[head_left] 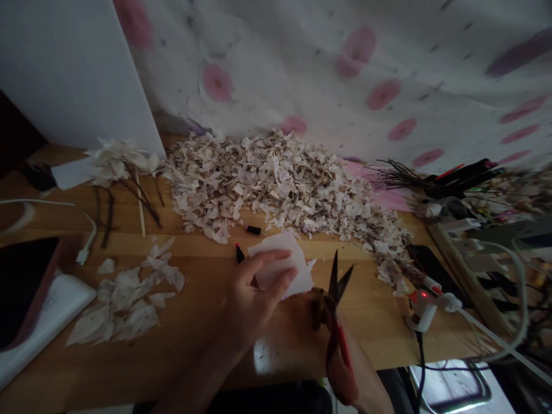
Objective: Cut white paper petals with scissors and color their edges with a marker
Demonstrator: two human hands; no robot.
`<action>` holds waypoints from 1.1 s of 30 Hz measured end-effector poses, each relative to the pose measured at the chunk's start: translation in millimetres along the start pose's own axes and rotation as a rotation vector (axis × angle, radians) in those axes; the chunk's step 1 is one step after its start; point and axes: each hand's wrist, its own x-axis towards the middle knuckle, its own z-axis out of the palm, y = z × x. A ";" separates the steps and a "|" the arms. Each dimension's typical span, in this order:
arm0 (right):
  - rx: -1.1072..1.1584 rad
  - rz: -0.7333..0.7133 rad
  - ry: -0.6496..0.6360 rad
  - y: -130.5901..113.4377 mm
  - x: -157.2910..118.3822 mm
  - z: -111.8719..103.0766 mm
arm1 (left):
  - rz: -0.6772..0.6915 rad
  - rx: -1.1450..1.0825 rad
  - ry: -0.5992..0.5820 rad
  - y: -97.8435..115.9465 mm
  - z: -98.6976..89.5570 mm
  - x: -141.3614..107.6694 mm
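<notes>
My left hand (pixel 252 296) pinches a piece of white paper (pixel 280 261) between thumb and fingers, just above the wooden table. A pair of scissors (pixel 338 342) with red handles is in my right hand (pixel 361 365). Their blades are spread and point away from me, to the right of the paper and apart from it. Behind my left hand lie a dark marker (pixel 240 253) with a red tip and a small black cap (pixel 253 230). Cut white petal-shaped pieces (pixel 125 299) lie in a loose pile to the left.
A long heap of paper scraps (pixel 276 178) runs along the back against a flowered curtain (pixel 302 69). At left are a tablet-like device (pixel 28 287), thin sticks (pixel 140 201) and a white cable end (pixel 84 250). A dark phone (pixel 435 273) and a power plug (pixel 422 313) with cords occupy the right.
</notes>
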 end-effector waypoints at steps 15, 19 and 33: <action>0.131 -0.057 -0.173 -22.6 5.3 -16.9 | -0.088 -0.296 -0.024 19.5 -7.5 10.1; 0.094 0.043 -0.175 -14.8 -0.1 -19.8 | -0.014 -0.161 -0.053 12.4 -12.1 9.7; 0.045 0.050 -0.141 -37.0 19.5 -19.8 | 0.186 0.129 -0.115 3.9 -18.0 7.3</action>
